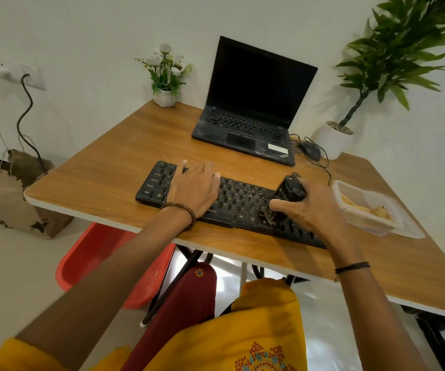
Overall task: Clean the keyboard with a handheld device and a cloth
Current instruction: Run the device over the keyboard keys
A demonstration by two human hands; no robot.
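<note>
A black keyboard lies slanted across the wooden table. My left hand rests flat on the keyboard's left half with fingers spread. My right hand grips a small black handheld device whose brush end touches the keys on the right half. The keyboard's right end is hidden under that hand. No cloth is clearly in view.
An open black laptop stands behind the keyboard, a wired mouse to its right. A clear plastic container sits at the right edge. Two potted plants stand at the back. A red chair is below left.
</note>
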